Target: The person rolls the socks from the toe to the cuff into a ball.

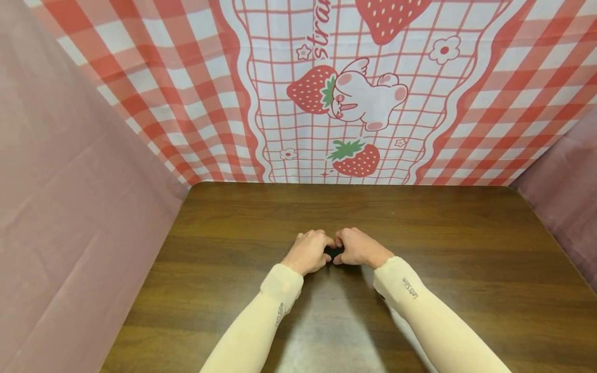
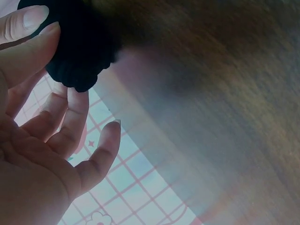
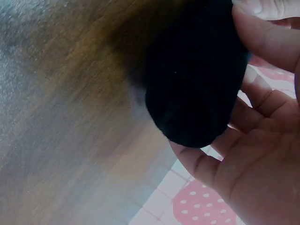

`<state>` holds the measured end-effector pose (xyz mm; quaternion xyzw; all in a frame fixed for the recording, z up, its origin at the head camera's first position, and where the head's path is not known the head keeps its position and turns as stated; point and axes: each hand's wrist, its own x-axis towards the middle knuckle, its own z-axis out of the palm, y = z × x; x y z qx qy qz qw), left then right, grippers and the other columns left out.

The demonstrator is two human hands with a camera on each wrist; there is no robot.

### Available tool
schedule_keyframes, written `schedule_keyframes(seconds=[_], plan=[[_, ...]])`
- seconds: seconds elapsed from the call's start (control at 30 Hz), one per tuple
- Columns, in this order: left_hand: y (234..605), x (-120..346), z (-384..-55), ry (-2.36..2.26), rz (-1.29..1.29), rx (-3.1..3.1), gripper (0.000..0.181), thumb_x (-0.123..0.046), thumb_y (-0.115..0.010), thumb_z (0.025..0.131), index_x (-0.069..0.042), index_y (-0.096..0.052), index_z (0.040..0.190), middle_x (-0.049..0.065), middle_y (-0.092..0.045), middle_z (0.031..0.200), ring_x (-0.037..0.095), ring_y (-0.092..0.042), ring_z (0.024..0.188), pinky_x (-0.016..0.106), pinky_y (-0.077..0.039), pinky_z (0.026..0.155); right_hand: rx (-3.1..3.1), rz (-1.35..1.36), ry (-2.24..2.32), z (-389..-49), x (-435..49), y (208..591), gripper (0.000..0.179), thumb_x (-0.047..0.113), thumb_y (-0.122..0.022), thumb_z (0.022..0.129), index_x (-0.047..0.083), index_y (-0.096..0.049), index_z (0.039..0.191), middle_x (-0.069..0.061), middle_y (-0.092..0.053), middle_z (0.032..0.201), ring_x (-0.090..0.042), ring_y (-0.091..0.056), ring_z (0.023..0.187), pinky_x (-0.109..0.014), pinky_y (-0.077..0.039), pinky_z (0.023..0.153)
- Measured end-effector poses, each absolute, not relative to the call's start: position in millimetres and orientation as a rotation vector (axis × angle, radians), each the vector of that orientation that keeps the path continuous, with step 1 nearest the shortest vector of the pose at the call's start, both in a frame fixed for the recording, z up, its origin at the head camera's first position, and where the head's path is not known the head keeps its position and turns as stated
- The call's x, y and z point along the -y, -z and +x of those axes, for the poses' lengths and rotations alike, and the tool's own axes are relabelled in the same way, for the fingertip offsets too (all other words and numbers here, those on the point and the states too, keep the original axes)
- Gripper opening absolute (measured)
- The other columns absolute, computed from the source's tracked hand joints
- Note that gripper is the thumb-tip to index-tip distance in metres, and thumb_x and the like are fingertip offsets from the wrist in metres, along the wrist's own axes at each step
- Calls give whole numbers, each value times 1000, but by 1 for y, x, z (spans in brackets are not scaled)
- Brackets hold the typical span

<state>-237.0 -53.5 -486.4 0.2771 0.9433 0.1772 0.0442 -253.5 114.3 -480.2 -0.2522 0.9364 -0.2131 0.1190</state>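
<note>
A small black sock [image 1: 333,252], dark and soft-looking, is between my two hands above the middle of the table. My left hand [image 1: 310,251] pinches its left side with thumb and fingers. From the other side my right hand [image 1: 361,247] grips it the same way, the two hands almost meeting. In the left wrist view the sock [image 2: 82,47] has a bunched, wavy edge, and the little finger sticks out free of it. The right wrist view shows a smooth rounded end of the sock [image 3: 194,89], with fingertips behind it.
The brown wood-grain table [image 1: 233,212] spreads around both hands. Behind its far edge hangs a red-and-white checked cloth [image 1: 186,88] with strawberry prints. Plain pink cloth [image 1: 79,207] hangs along the left side, and more pink cloth [image 1: 564,197] along the right.
</note>
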Motion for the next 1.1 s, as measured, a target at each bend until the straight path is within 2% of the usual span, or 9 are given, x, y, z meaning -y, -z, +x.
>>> schedule_keyframes(seconds=[0.27, 0.6, 0.83, 1.1], plan=[[485, 55, -237, -539, 848, -2892, 29, -16, -80, 84, -18, -77, 113, -1, -69, 107, 18, -63, 103, 39, -44, 78, -2803, -777, 626, -249, -112, 476, 45, 11, -89, 67, 14, -44, 58, 8, -32, 57, -10, -31, 55, -28, -30, 54], [486, 55, -235, -576, 950, -2840, 27, -12, -79, 83, -18, -78, 109, -4, -70, 105, 16, -63, 101, 43, -47, 82, -2706, -696, 557, -254, -109, 474, 40, 8, -85, 60, 15, -46, 55, 9, -37, 53, -9, -35, 52, -25, -31, 51], [484, 55, -237, -598, 994, -2783, 29, -8, -79, 82, -18, -78, 110, -4, -70, 106, 14, -63, 102, 44, -49, 87, -2630, -584, 585, -253, -111, 471, 46, 11, -90, 63, 14, -44, 54, 7, -35, 52, -9, -34, 51, -25, -30, 51], [484, 56, -240, -618, 997, -2747, 29, -10, -80, 83, -15, -77, 112, -3, -71, 109, 14, -62, 106, 36, -49, 92, -2559, -475, 677, -254, -112, 473, 52, 12, -92, 66, 15, -41, 54, 8, -27, 54, -9, -25, 50, -24, -26, 49]])
